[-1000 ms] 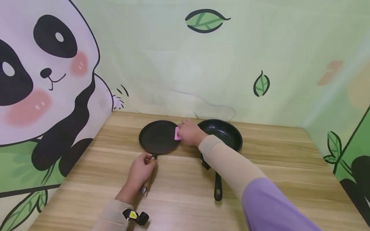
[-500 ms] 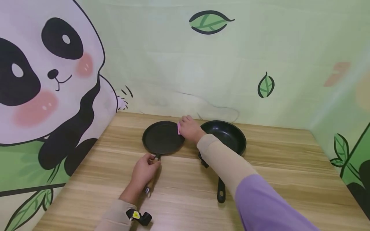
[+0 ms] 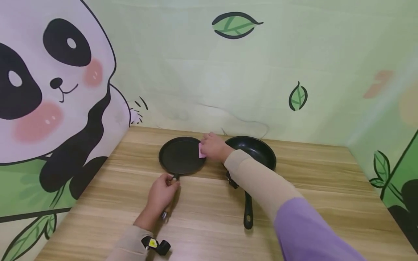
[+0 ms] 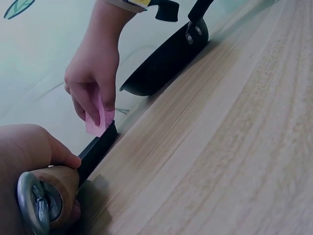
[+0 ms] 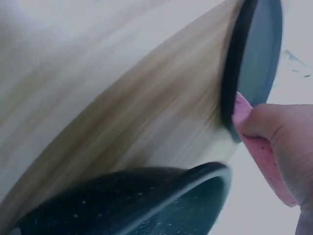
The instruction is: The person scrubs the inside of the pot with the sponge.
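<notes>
A flat black pan [image 3: 179,156] with a low rim lies on the wooden table. My left hand [image 3: 160,194] grips its wooden handle [image 4: 61,183] near the pan end, the thumb along the near side and a metal hanging ring at the tail. A pink sponge [image 5: 264,156] is pinched between the thumb and fingers of my right hand [image 3: 215,148]. In the left wrist view the sponge meets the pan's rim, and in the head view this spot is on the pan's right side. Part of the sponge is hidden by the fingers.
A deeper black frying pan [image 3: 258,148] stands to the right, its black handle [image 3: 248,215] toward me; my right forearm passes over it. Behind the table [image 3: 209,214] rises a green wall [image 3: 183,54] printed with a panda and leaves.
The sponge in my right hand slid a little away from me along the pan's right rim, then back toward me. My left hand has kept its grip on the handle.
</notes>
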A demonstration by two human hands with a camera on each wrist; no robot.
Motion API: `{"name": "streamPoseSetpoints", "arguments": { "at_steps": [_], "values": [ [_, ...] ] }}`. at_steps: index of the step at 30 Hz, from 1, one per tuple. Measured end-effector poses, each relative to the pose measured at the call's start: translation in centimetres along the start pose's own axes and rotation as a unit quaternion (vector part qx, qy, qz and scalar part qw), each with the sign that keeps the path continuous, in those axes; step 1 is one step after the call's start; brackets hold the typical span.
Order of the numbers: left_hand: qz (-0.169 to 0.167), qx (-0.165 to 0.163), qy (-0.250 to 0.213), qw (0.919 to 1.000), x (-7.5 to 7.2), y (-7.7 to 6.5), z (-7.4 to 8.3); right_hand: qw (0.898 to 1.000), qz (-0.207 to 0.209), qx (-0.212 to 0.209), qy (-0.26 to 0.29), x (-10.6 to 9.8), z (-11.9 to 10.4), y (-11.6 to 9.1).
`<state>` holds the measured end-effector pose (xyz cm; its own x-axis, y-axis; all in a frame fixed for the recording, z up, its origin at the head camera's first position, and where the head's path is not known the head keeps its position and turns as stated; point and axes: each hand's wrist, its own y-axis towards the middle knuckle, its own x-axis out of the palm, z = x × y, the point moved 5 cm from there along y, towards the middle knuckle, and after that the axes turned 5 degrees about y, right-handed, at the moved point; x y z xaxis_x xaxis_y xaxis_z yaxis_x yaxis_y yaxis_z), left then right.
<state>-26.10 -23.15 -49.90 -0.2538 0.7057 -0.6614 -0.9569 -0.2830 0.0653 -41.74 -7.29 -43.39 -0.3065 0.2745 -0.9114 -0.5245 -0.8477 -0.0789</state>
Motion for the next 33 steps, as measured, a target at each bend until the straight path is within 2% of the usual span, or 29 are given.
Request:
{"name": "streamPoseSetpoints", "arguments": {
  "at_steps": [6, 8, 18, 24, 28, 33],
  "values": [
    [-0.010, -0.005, 0.005, 0.9999, -0.6, 0.2, -0.3, 0.993, -0.002, -0.030, 0.114, -1.5, -1.8, -0.2],
    [-0.016, -0.006, 0.014, 0.9998, -0.7, 0.4, -0.4, 0.991, -0.006, -0.030, 0.128, -1.9, -2.2, -0.2],
    [-0.064, -0.003, 0.097, 0.9932, -1.3, 1.1, -0.6, 0.998, -0.038, -0.005, 0.054, -1.9, -3.3, -0.6],
    [-0.062, 0.002, 0.135, 0.9889, -1.9, 1.2, -0.4, 0.999, -0.027, -0.019, 0.012, -2.0, -3.9, -0.8],
    [-0.056, 0.016, 0.141, 0.9883, -2.1, 1.3, -0.3, 0.999, -0.042, -0.014, 0.029, -2.0, -3.8, -1.2],
    [-0.058, 0.037, 0.136, 0.9884, -2.2, 1.3, -0.2, 0.996, -0.060, 0.018, 0.056, -1.3, -2.5, -1.6]
  ]
}}
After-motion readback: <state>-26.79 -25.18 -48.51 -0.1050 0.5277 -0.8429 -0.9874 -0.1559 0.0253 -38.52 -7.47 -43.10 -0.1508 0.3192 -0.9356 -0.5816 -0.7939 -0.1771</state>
